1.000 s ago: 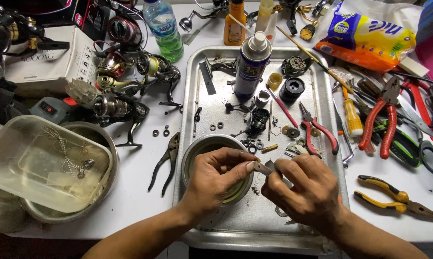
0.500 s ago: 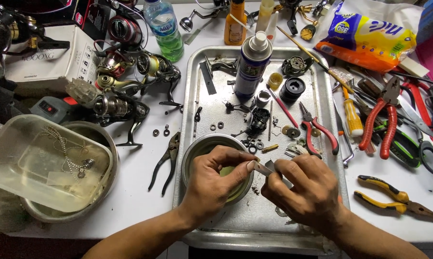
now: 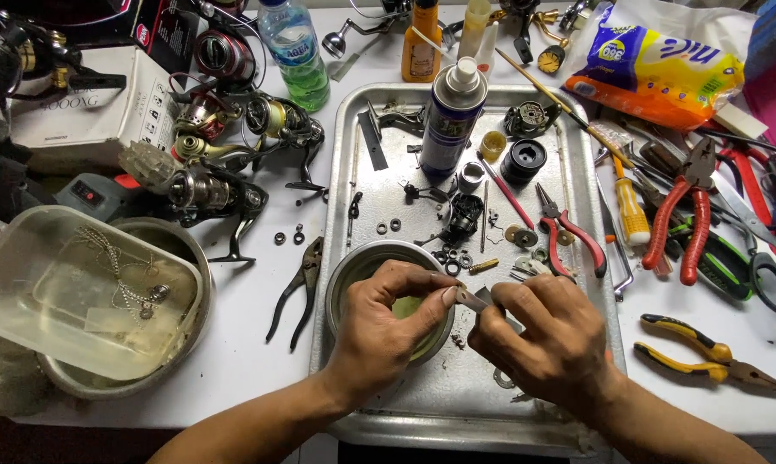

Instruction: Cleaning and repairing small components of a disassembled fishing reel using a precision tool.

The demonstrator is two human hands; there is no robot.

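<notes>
Both my hands meet over the front of a metal tray [image 3: 362,112]. My left hand [image 3: 388,331] and my right hand [image 3: 543,339] pinch a small grey metal part [image 3: 474,298] between their fingertips. Just under my left hand sits a round metal bowl [image 3: 354,266] holding greenish liquid. Small washers, rings and a brass pin [image 3: 482,265] lie scattered on the tray beyond my fingers, beside a black reel part [image 3: 464,215].
A spray can [image 3: 452,116] stands on the tray. Red-handled pliers [image 3: 568,228], dark pliers [image 3: 298,288], yellow-handled pliers [image 3: 706,352] and other tools lie around. Fishing reels [image 3: 225,185] crowd the left. A plastic tub [image 3: 79,292] rests on a metal bowl.
</notes>
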